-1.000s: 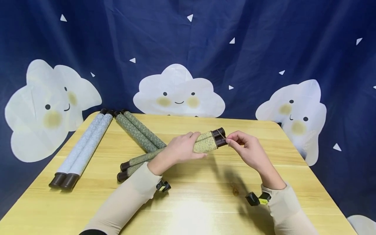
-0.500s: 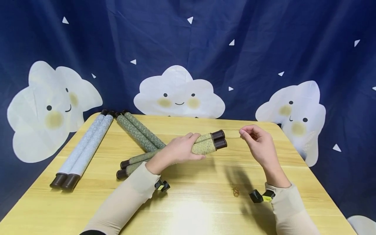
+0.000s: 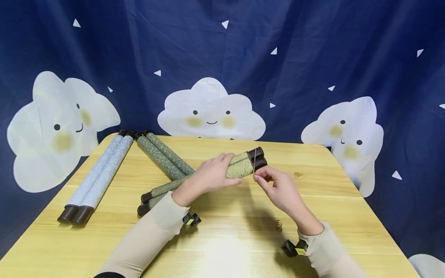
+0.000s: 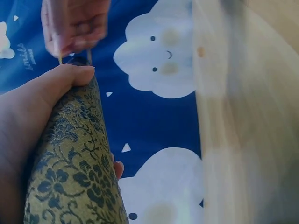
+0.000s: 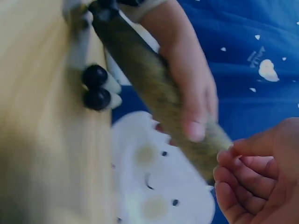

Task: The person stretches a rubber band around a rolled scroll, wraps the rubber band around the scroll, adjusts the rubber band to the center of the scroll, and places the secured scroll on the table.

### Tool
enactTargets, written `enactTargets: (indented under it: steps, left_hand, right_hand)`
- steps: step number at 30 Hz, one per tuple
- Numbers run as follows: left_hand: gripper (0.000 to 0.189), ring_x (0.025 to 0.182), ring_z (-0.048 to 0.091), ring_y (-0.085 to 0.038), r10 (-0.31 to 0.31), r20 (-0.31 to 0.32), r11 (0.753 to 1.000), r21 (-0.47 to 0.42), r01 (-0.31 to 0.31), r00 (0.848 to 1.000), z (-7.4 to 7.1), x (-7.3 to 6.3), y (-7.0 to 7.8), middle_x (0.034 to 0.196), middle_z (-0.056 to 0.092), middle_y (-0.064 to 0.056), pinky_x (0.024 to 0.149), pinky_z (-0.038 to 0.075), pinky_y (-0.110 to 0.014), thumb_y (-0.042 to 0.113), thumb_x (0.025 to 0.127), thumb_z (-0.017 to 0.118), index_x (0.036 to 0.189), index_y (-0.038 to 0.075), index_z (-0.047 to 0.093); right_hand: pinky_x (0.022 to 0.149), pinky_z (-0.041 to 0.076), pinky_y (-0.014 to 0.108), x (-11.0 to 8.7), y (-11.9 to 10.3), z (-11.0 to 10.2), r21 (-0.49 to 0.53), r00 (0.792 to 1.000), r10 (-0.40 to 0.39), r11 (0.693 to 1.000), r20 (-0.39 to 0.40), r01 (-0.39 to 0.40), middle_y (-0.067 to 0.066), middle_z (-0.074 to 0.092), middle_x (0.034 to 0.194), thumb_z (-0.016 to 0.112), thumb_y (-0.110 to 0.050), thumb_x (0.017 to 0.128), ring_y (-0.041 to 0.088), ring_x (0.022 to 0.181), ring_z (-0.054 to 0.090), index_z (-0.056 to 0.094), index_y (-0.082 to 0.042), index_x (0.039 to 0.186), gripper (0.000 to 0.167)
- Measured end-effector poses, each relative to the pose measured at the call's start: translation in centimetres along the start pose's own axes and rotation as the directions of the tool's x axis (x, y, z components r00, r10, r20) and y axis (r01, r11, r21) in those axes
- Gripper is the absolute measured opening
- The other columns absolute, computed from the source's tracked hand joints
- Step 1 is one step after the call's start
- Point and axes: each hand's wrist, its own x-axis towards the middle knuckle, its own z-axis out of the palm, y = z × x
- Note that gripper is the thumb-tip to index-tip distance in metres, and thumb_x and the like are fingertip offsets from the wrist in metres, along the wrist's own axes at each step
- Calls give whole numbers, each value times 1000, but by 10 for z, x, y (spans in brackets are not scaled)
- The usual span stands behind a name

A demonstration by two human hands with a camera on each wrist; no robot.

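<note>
My left hand (image 3: 213, 173) grips a yellow-green scroll (image 3: 240, 166) around its middle. The scroll has two rolls side by side with dark brown end caps, and its floral brocade (image 4: 74, 168) shows up close in the left wrist view. A thin rubber band (image 3: 255, 158) runs across the caps at its right end. Between thumb and forefinger, my right hand (image 3: 279, 189) pinches the band's lower part, just below those caps. In the right wrist view, the right fingertips (image 5: 226, 158) are right at the scroll's end.
A dark green scroll (image 3: 163, 154) lies behind the held one, partly covered by it. At the left is a pale blue scroll (image 3: 99, 177). Loose rubber bands (image 3: 278, 225) lie on the wooden table (image 3: 222, 227), with another rubber band (image 3: 298, 175) farther right.
My right hand first drew the rubber band out to the right of the end caps, then came back left and down. The band now crosses the caps. My left hand has kept its grip.
</note>
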Motion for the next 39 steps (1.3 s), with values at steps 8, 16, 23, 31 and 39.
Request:
enactTargets:
  steps: [8, 16, 23, 31, 39]
  left_hand:
    - [92, 101, 63, -29, 32, -14, 996, 85, -30, 999, 0, -2, 6, 131, 56, -13, 80, 56, -43, 71, 83, 58, 148, 9, 38]
    - [90, 91, 64, -24, 177, -22, 957, 237, -167, 984, 16, -7, 19, 120, 59, -13, 71, 58, -34, 69, 85, 57, 145, 3, 42]
    - [88, 89, 65, -23, 230, -18, 927, 309, -214, 973, 17, -11, 22, 123, 59, -13, 73, 57, -33, 69, 87, 55, 144, 4, 42]
    - [87, 79, 63, -20, 315, -43, 894, 347, -281, 948, 20, -18, 32, 114, 60, -9, 66, 57, -31, 70, 85, 56, 141, 4, 46]
    - [89, 95, 63, -22, 204, 61, 951, 226, -213, 977, 17, -14, 31, 119, 58, -10, 73, 57, -33, 70, 89, 50, 147, 3, 38]
  right_hand:
    - [63, 52, 29, -2, -13, 3, 35, 997, 14, 999, 76, -17, -10, 64, 78, 66, -14, 95, 9, 72, 60, 67, -16, 91, 5]
    - [57, 45, 30, 38, -27, -12, -13, 997, 13, 1000, 77, -12, -6, 62, 70, 64, -19, 96, 11, 61, 53, 69, -14, 91, 9]
    - [60, 43, 33, 75, -20, -22, -137, 962, 119, 987, 244, -87, -2, 60, 70, 60, -20, 96, 16, 61, 51, 67, -12, 90, 13]
    - [56, 40, 28, 103, -2, -25, -154, 758, 136, 987, 638, -47, 0, 59, 74, 56, -14, 91, 14, 61, 48, 66, -7, 81, 15]
    - [71, 48, 33, 88, -33, -30, -36, 843, 12, 999, 537, 9, 0, 68, 81, 59, -14, 97, 13, 74, 58, 68, -11, 85, 15]
